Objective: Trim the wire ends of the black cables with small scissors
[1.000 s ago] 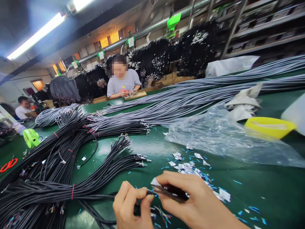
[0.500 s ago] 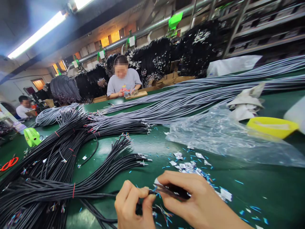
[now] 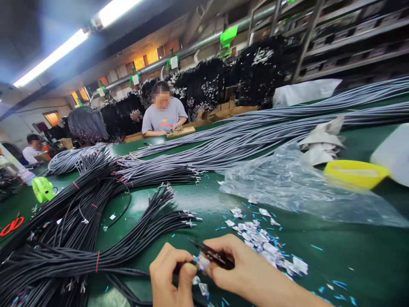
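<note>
My left hand (image 3: pixel 169 277) pinches the stripped end of a black cable (image 3: pixel 179 266) at the bottom of the view. My right hand (image 3: pixel 246 273) grips small dark cutters (image 3: pixel 211 254), whose tips sit at the cable end, where a bit of silvery foil (image 3: pixel 201 262) shows. Two foil scraps (image 3: pixel 201 286) hang or fall just below the hands. A pile of foil and blue wire offcuts (image 3: pixel 262 243) lies on the green table (image 3: pixel 335 251) just beyond my right hand. Bundles of black cables (image 3: pixel 96 221) fan out to the left.
Long grey cable bundles (image 3: pixel 255 136) cross the table. A crumpled clear plastic bag (image 3: pixel 297 187), a yellow bowl (image 3: pixel 354 174) and white rags (image 3: pixel 322 143) lie at right. A green fan (image 3: pixel 43 189) and red scissors (image 3: pixel 11 226) sit at left. Another person (image 3: pixel 163 113) works opposite.
The cutters' tips have closed in on the cable end and foil is coming off; small scraps now show below my hands. Both hands shifted slightly left and down in view.
</note>
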{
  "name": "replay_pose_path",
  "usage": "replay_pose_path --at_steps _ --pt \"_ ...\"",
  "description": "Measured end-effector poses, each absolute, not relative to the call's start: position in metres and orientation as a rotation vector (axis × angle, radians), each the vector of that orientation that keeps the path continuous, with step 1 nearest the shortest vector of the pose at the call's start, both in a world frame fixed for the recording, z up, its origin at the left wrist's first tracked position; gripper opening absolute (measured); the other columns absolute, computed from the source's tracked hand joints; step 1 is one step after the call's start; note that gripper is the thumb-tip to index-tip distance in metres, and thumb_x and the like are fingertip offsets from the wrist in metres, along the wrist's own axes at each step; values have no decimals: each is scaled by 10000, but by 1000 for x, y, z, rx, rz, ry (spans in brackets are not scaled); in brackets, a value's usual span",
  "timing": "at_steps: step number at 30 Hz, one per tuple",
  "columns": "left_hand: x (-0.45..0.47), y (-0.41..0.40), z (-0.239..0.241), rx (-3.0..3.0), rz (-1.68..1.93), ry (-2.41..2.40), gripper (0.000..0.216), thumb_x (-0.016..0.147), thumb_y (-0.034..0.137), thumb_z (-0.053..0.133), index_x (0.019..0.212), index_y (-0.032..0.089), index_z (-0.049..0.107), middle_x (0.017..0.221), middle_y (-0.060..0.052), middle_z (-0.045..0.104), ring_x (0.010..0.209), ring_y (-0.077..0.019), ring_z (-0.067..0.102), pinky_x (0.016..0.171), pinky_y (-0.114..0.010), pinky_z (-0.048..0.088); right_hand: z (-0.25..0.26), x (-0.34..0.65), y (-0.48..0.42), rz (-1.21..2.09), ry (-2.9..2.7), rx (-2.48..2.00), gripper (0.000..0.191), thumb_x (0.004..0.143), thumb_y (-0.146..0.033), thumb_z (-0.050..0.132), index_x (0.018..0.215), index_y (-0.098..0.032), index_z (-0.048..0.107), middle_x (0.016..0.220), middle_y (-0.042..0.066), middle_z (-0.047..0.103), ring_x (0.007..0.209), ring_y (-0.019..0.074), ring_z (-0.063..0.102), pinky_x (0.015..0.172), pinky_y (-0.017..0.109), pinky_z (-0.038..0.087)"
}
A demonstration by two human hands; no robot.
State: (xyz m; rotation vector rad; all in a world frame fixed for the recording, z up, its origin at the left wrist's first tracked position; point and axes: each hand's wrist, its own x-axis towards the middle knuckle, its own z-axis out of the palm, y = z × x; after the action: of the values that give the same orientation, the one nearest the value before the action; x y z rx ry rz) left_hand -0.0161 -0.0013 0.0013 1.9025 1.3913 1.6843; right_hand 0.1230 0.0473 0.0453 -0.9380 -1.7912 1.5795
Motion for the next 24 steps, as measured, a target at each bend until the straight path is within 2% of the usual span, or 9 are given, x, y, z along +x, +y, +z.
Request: replay_pose_path --at_steps 5,12,15,18,24 --pt "-13 -2 -4 1678 1631 1498 479 908 536 438 666 155 598 597 -12 482 543 -134 452 499 -231 288 42 123 44 1332 -1851 -849 180 717 -302 472 591 -173 479 533 -53 319 504 114 294 450 202 247" --pt "-13 -1 -4 1659 1517 1464 463 906 515 445 684 141 600 637 -37 516 579 -147 488 525 -222 342 27 123 41 808 -1973 -826 183 720 -208 493 591 -179 620 463 -26 472 414 126 414 400 203 339" --pt "-16 0 -4 1667 1479 1442 471 902 534 437 698 140 597 646 -41 513 588 -152 482 520 -223 346 25 124 43 698 -2017 -824 148 686 -154 503 628 -189 634 493 -19 545 422 139 482 414 205 378" --pt "-18 1 -2 1678 1423 1379 463 896 537 445 703 141 588 653 -39 516 596 -152 481 513 -220 336 25 126 43 544 -2083 -755 198 653 -67 470 673 -183 629 553 -13 598 455 145 540 455 211 397" --pt "-20 3 7 1576 1272 1316 467 860 571 480 698 137 540 616 -6 468 571 -127 421 509 -203 309 20 127 44 334 -2158 -657 190 661 -37 463 720 -151 603 575 12 588 470 162 540 456 242 360"
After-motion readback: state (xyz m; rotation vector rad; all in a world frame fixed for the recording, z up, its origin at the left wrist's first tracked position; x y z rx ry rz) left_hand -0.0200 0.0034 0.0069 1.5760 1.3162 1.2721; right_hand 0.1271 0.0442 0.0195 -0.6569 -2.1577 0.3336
